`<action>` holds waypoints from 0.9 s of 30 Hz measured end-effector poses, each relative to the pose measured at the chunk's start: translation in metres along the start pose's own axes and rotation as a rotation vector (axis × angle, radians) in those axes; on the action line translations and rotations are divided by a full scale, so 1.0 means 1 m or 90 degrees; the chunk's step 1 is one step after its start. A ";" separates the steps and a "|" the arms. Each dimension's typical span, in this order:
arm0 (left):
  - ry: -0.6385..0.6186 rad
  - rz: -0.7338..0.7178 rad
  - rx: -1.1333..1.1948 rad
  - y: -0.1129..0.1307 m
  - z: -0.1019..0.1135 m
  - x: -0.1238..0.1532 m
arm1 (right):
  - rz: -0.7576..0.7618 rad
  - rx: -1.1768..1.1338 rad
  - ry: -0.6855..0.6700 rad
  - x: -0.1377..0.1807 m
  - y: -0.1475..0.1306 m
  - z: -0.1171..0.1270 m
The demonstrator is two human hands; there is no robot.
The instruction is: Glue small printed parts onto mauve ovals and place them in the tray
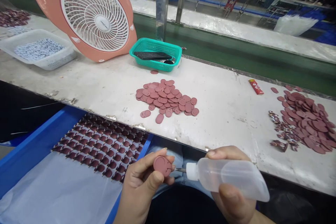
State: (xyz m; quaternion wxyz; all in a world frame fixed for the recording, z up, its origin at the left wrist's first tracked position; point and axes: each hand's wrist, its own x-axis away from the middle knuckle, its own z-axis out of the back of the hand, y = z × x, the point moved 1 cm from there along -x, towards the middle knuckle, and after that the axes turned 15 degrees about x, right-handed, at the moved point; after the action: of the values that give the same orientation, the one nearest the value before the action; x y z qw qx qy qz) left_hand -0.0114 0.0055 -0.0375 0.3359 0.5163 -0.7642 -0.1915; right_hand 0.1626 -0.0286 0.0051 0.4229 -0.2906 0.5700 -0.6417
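Note:
My left hand (pixel 141 185) pinches a small dusty-pink oval piece (pixel 162 165) between thumb and fingers, low in the middle of the view. My right hand (pixel 231 196) grips a clear squeeze bottle (pixel 231 178) lying sideways, its thin metal tip (pixel 180 170) touching the piece's right edge. Both hands hover over my lap, in front of the white worktable's edge (pixel 183 143). A heap of the same pink pieces (pixel 166 98) lies on the table straight ahead.
A blue tray (pixel 28 150) at lower left holds rows of dark pink pieces (pixel 102 147) on a white sheet. A second heap (pixel 307 120) sits at right, a red tube (pixel 256 86) nearby. A pink fan (pixel 91 14), teal basket (pixel 156 54) and white bin (pixel 39 50) stand behind.

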 end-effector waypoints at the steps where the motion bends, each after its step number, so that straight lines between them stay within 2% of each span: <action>1: -0.004 -0.002 0.001 0.000 0.000 0.000 | 0.004 -0.003 0.005 -0.001 0.001 0.000; 7: -0.014 -0.011 -0.006 0.000 0.001 0.000 | 0.044 -0.011 0.071 -0.002 0.009 -0.003; 12: -0.005 -0.006 -0.002 0.001 -0.001 0.001 | 0.048 -0.008 0.010 -0.003 0.010 -0.005; 16: 0.021 0.006 -0.001 0.000 -0.002 0.001 | -0.001 -0.020 0.055 -0.002 0.005 -0.008; 21: 0.109 -0.002 0.003 0.001 -0.015 0.000 | -0.017 -0.049 -0.007 -0.005 0.009 -0.007; 23: 0.141 -0.017 0.007 0.003 -0.021 -0.001 | -0.068 -0.104 -0.023 -0.012 0.013 -0.007; 27: 0.188 -0.034 -0.003 0.005 -0.021 -0.008 | -0.265 -0.305 -0.050 -0.042 0.016 -0.006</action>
State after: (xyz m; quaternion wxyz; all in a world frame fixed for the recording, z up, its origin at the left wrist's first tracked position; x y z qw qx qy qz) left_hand 0.0015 0.0161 -0.0221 0.4407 0.5579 -0.6921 -0.1243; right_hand 0.1810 0.0109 -0.0068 0.2236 -0.5168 0.6165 -0.5504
